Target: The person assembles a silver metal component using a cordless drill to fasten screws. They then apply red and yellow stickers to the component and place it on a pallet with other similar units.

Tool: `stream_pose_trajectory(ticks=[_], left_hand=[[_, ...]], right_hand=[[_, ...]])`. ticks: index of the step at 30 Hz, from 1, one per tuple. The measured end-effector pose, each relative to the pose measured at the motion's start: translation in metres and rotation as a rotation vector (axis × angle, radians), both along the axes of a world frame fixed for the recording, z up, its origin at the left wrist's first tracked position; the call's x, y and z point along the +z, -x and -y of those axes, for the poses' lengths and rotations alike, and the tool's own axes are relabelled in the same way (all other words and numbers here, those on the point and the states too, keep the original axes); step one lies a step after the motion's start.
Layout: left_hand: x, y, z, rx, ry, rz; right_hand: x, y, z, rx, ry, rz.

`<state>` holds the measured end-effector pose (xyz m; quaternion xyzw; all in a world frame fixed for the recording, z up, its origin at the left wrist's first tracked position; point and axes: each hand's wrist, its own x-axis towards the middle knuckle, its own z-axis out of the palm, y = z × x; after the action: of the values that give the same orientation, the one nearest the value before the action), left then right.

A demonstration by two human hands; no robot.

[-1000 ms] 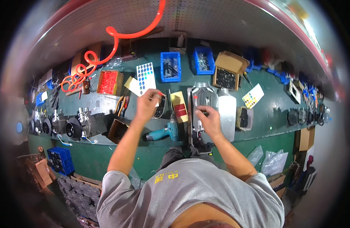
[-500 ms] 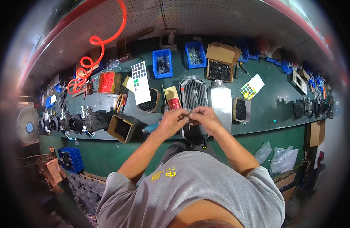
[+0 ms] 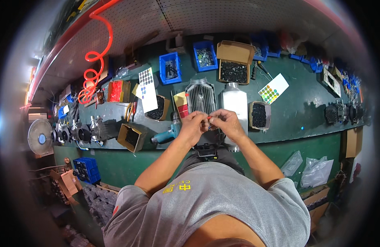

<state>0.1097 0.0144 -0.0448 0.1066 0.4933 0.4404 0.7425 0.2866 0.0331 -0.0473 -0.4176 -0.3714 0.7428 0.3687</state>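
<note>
My left hand (image 3: pixel 194 125) and my right hand (image 3: pixel 225 122) meet over the near edge of the green workbench (image 3: pixel 297 115). Their fingertips pinch a small red piece (image 3: pixel 208 117) between them; what it is stays too small to tell. Just beyond the hands lies a finned grey metal casing (image 3: pixel 200 96), with a plain silver casing (image 3: pixel 234 101) to its right. A dark part (image 3: pixel 207 144) sits under my hands at the bench edge, mostly hidden. A teal power drill (image 3: pixel 167 133) lies left of my left hand.
Blue bins (image 3: pixel 170 68) and open cardboard boxes of dark small parts (image 3: pixel 234 70) line the back. Sheets of coloured dot stickers (image 3: pixel 147 88) lie left and right. A coiled red air hose (image 3: pixel 93 70) hangs at the left. A fan (image 3: pixel 39 138) stands far left.
A second ago my left hand was reaching out to the left of the casing and my right was on it. Both have since come together near the bench edge and stay joined.
</note>
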Motion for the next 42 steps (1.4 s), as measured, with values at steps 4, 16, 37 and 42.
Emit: stream_pose_trajectory(ticks=[4,16,37,42], left_hand=[[-0.012,-0.008,-0.016,0.006,0.050,0.147],[-0.046,-0.040,-0.068,0.132,-0.026,-0.078],[-0.035,-0.009,-0.055,0.066,-0.209,-0.362],[-0.019,-0.028,-0.098,-0.130,-0.569,-0.645]], right_hand=[[-0.004,-0.010,-0.024,0.064,-0.009,-0.012],[-0.088,0.003,-0.096,-0.225,0.199,0.097],[-0.099,0.020,-0.099,-0.348,-0.386,0.633],[-0.106,0.012,-0.095,-0.384,-0.523,0.561]])
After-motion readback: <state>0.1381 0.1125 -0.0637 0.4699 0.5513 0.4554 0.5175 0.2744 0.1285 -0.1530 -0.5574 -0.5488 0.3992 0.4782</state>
